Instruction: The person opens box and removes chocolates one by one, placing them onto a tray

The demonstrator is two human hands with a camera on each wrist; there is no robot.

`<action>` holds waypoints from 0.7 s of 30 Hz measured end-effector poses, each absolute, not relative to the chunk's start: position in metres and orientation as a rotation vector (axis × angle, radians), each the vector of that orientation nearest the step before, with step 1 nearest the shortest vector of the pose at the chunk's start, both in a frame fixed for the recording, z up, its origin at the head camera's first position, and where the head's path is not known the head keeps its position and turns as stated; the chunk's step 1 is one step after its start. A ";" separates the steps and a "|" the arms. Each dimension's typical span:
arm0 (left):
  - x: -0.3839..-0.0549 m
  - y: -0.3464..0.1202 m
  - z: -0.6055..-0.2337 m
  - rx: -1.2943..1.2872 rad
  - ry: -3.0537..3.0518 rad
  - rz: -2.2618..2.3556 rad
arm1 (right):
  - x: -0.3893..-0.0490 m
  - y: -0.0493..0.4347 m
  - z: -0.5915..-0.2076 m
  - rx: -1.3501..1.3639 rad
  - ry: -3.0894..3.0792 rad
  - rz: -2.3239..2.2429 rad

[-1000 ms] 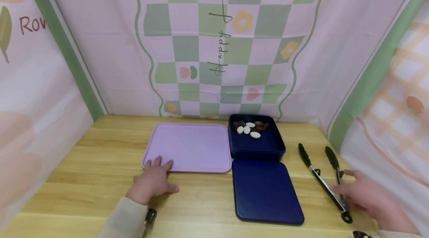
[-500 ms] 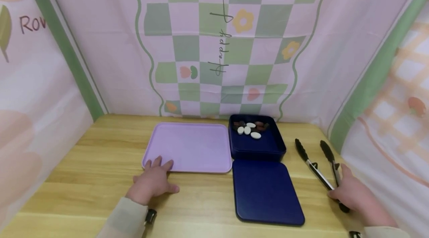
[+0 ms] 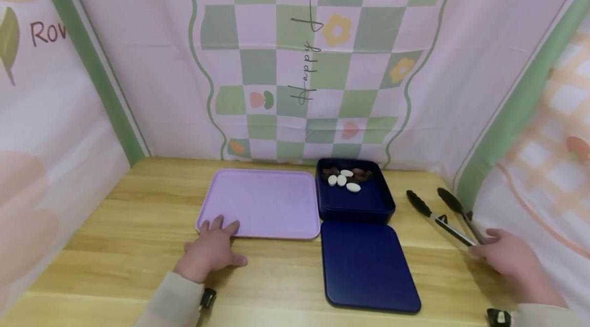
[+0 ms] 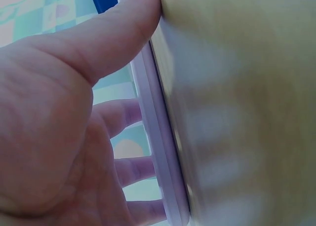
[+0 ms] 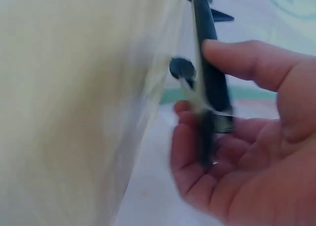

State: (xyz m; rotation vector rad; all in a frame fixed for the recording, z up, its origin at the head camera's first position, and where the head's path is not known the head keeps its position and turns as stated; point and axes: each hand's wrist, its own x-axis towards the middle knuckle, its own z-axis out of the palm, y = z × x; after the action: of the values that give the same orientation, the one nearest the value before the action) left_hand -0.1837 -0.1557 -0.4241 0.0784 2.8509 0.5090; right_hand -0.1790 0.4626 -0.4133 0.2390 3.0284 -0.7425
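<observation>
In the head view, my left hand [image 3: 209, 253] rests its spread, straight fingers on the front left edge of a lilac tray [image 3: 272, 206]. The left wrist view has the thumb lying along the tray's rim [image 4: 160, 137], the other fingers reaching over it. Far right, my right hand [image 3: 511, 260] grips a pair of black and metal tongs [image 3: 454, 233] near the joined end. The spread, black-tipped arms point toward the back. In the right wrist view, thumb and curled fingers hold the tongs [image 5: 211, 82], partly blurred, and the palm side hides some of them.
A dark blue box [image 3: 357, 214] beside the tray holds white oval pebbles [image 3: 353, 188] and several dark brown pieces [image 3: 359, 172]. Its flat blue lid [image 3: 369, 268] lies in front on the wooden table [image 3: 276, 286]. Patterned cloth [image 3: 295, 61] hangs behind and at both sides.
My right hand has closed round the tongs' joined end, and the tongs have turned and shifted, their joined end now further back and right. The left hand, tray, box and lid have stayed put.
</observation>
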 end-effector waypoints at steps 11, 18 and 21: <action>-0.183 -0.156 -0.422 0.077 2.852 0.513 | -0.177 0.472 -0.396 0.738 2.879 -1.558; -0.182 -0.155 -0.421 0.072 2.845 0.517 | -0.178 0.449 -0.384 0.947 2.451 -2.454; -0.183 -0.154 -0.420 0.068 2.846 0.517 | -0.180 0.440 -0.379 0.961 2.378 -2.636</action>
State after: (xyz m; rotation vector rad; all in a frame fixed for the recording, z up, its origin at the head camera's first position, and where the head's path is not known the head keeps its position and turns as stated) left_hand -0.1827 -0.1543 -0.4205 0.0685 2.8465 0.5165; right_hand -0.1797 0.4397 -0.3792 0.9614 2.3780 -2.6358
